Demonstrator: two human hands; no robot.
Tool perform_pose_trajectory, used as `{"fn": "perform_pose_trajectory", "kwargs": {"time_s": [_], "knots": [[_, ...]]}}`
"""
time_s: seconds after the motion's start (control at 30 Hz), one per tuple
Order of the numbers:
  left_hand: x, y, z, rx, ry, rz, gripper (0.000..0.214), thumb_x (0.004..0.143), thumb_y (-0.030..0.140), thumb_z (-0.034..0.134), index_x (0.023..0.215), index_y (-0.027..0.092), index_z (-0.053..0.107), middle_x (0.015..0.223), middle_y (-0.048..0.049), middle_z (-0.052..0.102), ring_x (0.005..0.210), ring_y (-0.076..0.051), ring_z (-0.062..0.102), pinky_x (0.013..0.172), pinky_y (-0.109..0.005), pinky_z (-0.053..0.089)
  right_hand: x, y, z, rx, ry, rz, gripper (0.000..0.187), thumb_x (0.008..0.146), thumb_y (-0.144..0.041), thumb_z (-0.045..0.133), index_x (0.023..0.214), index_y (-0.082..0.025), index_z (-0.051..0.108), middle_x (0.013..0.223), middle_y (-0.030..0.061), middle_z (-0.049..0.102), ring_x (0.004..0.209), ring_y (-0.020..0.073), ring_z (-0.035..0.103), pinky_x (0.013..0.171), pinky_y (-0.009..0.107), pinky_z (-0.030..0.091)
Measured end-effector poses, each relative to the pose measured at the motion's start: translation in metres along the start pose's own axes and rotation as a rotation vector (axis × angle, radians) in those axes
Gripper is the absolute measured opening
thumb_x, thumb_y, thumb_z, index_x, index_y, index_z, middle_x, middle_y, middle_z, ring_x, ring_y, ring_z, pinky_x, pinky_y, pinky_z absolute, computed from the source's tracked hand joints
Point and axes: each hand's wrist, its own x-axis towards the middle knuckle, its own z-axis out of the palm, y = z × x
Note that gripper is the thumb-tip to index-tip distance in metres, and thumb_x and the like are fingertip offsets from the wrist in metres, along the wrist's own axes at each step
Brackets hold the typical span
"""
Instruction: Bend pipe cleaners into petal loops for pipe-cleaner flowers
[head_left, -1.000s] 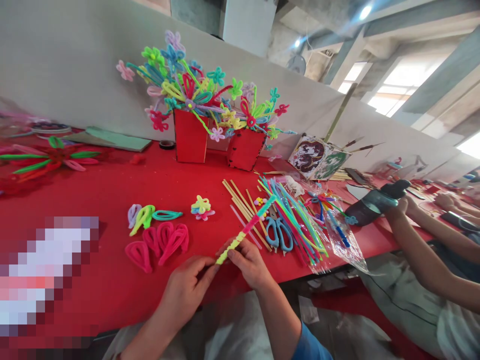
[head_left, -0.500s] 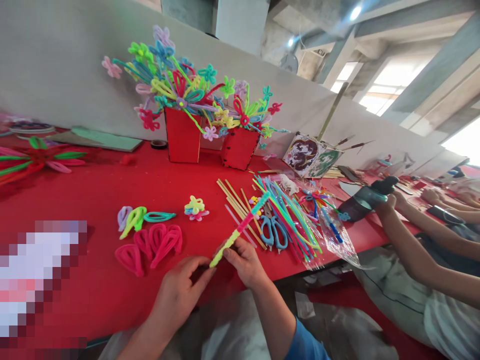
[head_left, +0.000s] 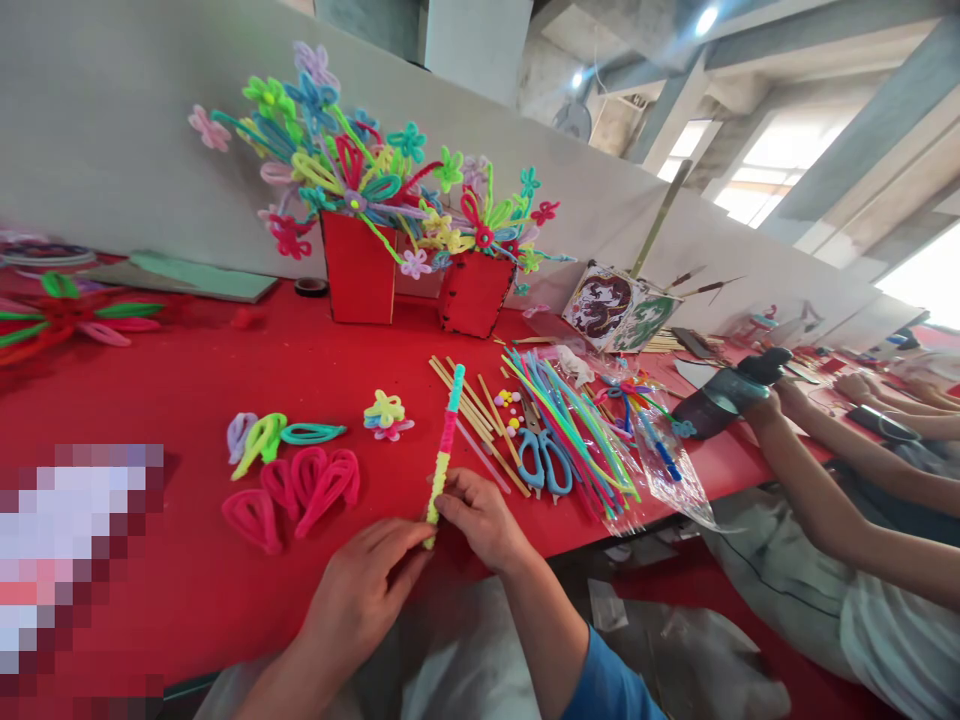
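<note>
Between my two hands is a stick wrapped in pipe cleaner (head_left: 448, 432), turquoise at the tip, then magenta, then yellow. My left hand (head_left: 367, 570) pinches its lower end. Just above, my right hand (head_left: 480, 520) is closed around the yellow stretch, and the stick points up and away. To the left lie magenta pipe-cleaner loops (head_left: 322, 490), with lilac, lime (head_left: 260, 445) and teal loops (head_left: 313, 433) behind them. A small pipe-cleaner flower (head_left: 387, 414) in yellow, blue and pink rests beyond my hands.
Right of my hands are wooden sticks (head_left: 469, 405), blue-handled scissors (head_left: 546, 462) and a bundle of pipe cleaners (head_left: 577, 430). Two red vases (head_left: 360, 270) of pipe-cleaner flowers stand against the wall. At right, a co-worker's arm (head_left: 810, 500) reaches by a dark bottle (head_left: 720, 402).
The wrapped stick has swung from leaning right to nearly upright in view, its tip moving left. Both hands keep hold of it. The whole view has shifted slightly.
</note>
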Motion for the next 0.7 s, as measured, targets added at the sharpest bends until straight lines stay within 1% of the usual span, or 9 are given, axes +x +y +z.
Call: {"fn": "perform_pose_trajectory", "kwargs": {"time_s": [0.13,0.2,0.33,0.47,0.7], "knots": [[0.0002,0.001,0.0,0.027,0.025,0.054,0.017,0.083,0.027,0.052,0.089,0.021,0.067,0.077,-0.003,0.073,0.069,-0.014,0.068,0.066,-0.021,0.054,0.0003,-0.0033,0.0006,-0.072,-0.032,-0.016,0.025,0.078,-0.033,0.055,0.095,-0.016,0.061,0.065,-0.0023,0.055,0.056,0.0097,0.046,0.057,0.021,0.038],[0.0005,0.0017,-0.0004,0.03,0.011,0.072,0.017,0.083,0.025,0.052,0.089,0.021,0.067,0.076,-0.0025,0.073,0.069,-0.014,0.068,0.066,-0.021,0.054,0.0002,-0.0051,0.0008,-0.093,-0.041,-0.029,0.026,0.078,-0.032,0.054,0.099,-0.016,0.061,0.065,-0.0023,0.055,0.056,0.0094,0.046,0.056,0.02,0.037],[0.0012,0.0031,-0.0019,0.027,-0.007,0.079,0.018,0.084,0.027,0.05,0.083,0.023,0.068,0.073,-0.002,0.073,0.066,-0.014,0.068,0.063,-0.022,0.054,0.0003,-0.0064,0.0009,-0.149,-0.049,-0.05,0.029,0.079,-0.031,0.054,0.103,-0.017,0.061,0.061,-0.0032,0.053,0.053,0.0088,0.042,0.052,0.02,0.034],[0.001,0.0032,-0.0022,0.024,-0.001,0.086,0.021,0.085,0.027,0.049,0.081,0.023,0.069,0.073,-0.0027,0.073,0.067,-0.014,0.068,0.063,-0.022,0.054,0.0007,-0.0051,0.0013,-0.128,-0.052,-0.057,0.031,0.079,-0.032,0.056,0.105,-0.016,0.061,0.06,-0.0035,0.053,0.052,0.0082,0.042,0.05,0.019,0.033],[0.0003,0.0025,-0.001,0.047,0.014,0.124,0.022,0.086,0.025,0.047,0.079,0.021,0.067,0.071,-0.0034,0.073,0.065,-0.014,0.068,0.062,-0.021,0.054,0.0,-0.0086,0.0039,-0.085,-0.059,-0.023,0.027,0.077,-0.029,0.055,0.101,-0.018,0.061,0.064,-0.0026,0.055,0.056,0.0101,0.046,0.054,0.02,0.036]]}}
